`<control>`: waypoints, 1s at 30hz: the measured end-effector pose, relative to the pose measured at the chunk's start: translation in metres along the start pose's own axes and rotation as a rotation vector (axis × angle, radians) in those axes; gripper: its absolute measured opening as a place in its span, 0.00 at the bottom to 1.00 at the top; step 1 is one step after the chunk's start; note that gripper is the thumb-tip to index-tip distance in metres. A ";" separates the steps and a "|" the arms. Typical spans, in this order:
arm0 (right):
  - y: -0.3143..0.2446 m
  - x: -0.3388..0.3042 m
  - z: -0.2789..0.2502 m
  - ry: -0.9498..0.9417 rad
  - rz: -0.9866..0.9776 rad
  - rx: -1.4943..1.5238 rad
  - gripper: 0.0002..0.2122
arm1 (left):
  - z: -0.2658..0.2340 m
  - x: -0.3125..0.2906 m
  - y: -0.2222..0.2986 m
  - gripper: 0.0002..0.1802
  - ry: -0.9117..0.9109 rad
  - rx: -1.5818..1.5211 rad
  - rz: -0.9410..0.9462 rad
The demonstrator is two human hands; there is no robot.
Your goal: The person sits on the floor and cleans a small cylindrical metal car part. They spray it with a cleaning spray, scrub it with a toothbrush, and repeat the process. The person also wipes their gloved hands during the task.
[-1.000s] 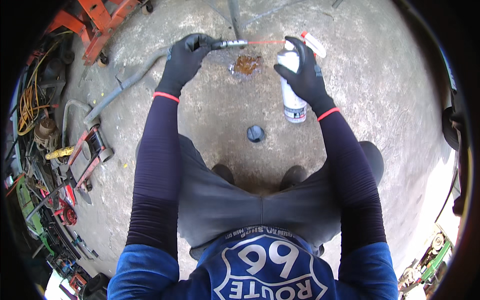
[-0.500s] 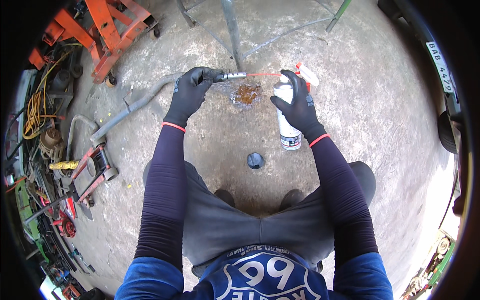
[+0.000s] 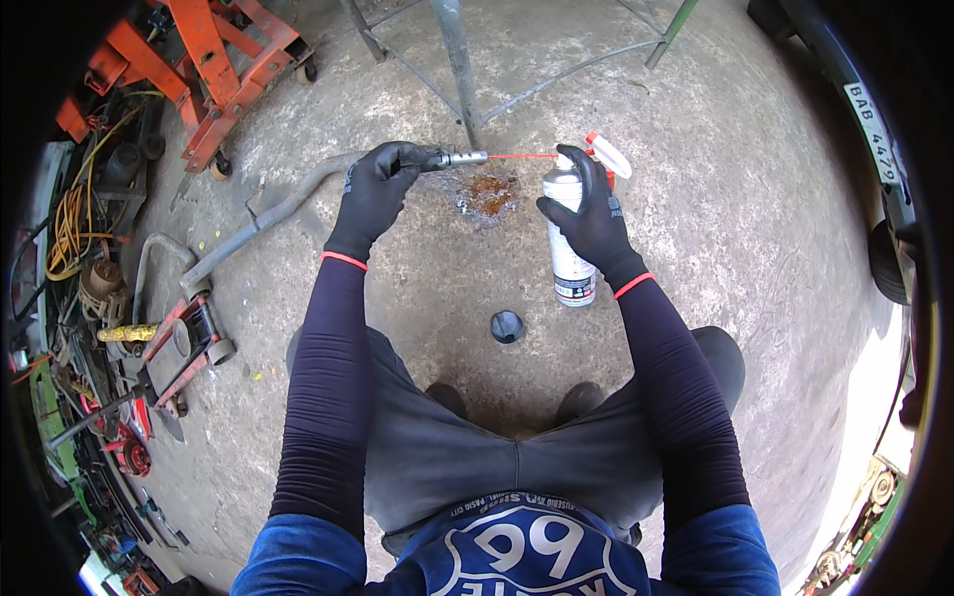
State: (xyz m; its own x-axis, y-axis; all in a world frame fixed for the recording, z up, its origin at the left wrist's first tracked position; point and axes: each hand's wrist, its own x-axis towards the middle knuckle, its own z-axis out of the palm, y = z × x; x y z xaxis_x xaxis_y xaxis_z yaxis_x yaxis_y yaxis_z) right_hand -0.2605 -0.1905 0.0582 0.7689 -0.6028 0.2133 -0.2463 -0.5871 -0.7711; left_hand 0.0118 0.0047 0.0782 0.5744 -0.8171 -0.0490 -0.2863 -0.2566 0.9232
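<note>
Both of my hands wear dark gloves. My left hand point(image 3: 376, 199) is closed on a slotted silver metal valve point(image 3: 467, 158), held level, its other end hidden by my fingers. Wrapped round a white and silver spray can point(image 3: 569, 243), my right hand point(image 3: 596, 221) has its index finger up at the nozzle. A thin red straw point(image 3: 522, 156) runs from the nozzle to the open end of the valve. The can stands upright in my grip, a red and white flip piece point(image 3: 609, 156) at its top. Under the valve is a wet brown patch point(image 3: 489, 197) on the concrete.
A dark round cap point(image 3: 506, 326) lies on the floor between my feet. Metal stand legs point(image 3: 458, 70) rise ahead. An orange hoist point(image 3: 214, 79), a bent pipe point(image 3: 243, 228) and a red floor jack point(image 3: 187, 348) occupy the left. A vehicle bumper point(image 3: 879, 149) is at right.
My right hand and the spray can have come slightly nearer to me. The valve sits a little lower in the picture, with the straw still at its end.
</note>
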 end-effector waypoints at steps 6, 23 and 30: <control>0.000 0.002 -0.001 0.024 -0.024 0.047 0.35 | -0.001 -0.002 0.007 0.13 -0.023 -0.046 0.041; -0.010 0.000 -0.011 0.010 -0.014 0.049 0.34 | 0.000 0.000 0.003 0.11 0.000 -0.097 0.095; -0.010 0.001 -0.013 -0.010 0.020 0.049 0.35 | -0.006 0.000 0.005 0.13 -0.050 -0.059 -0.023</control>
State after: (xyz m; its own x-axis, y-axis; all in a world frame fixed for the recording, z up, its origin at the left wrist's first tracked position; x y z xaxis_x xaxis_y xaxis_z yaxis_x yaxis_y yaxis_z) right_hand -0.2654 -0.1923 0.0740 0.7698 -0.6088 0.1919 -0.2325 -0.5474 -0.8039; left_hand 0.0154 0.0063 0.0853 0.5405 -0.8367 -0.0878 -0.2268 -0.2454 0.9425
